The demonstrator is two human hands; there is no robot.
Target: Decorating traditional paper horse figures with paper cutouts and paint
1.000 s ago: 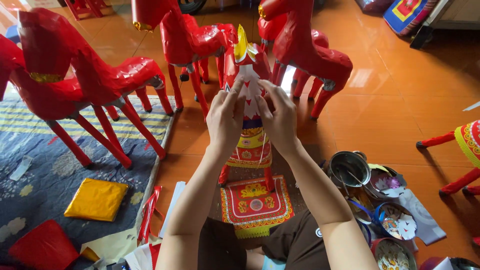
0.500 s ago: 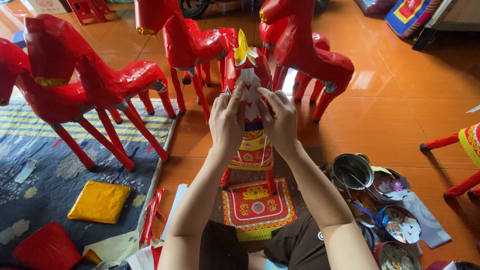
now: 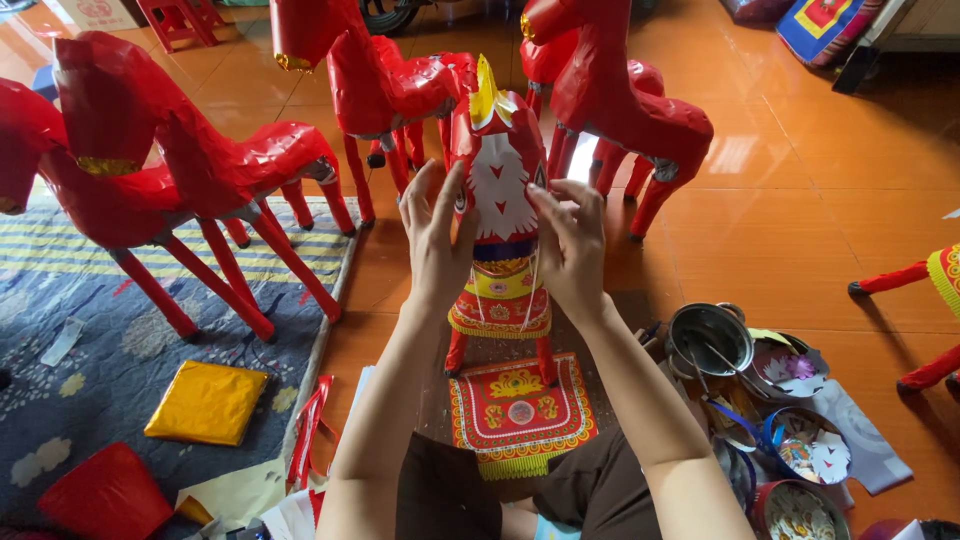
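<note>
We have barely shifted over the last second: our left hand and right hand keep flanking the red paper horse's head, fingers loosely spread, pressing its white face trim flat, above the patterned mat.

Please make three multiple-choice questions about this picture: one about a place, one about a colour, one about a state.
1. Where does the gold foil sheet lie?
A. on the blue rug
B. inside the metal pot
C. on a horse's back

2. What colour is the patch on the face of the decorated horse?
A. green
B. white
C. black

3. What are the two hands doing?
A. resting on the floor
B. holding scissors
C. touching the horse's head

Answers: 1 A, the sheet lies flat on the rug. 2 B, the face patch is white. 3 C, the left hand and right hand press on either side of the head.
</note>
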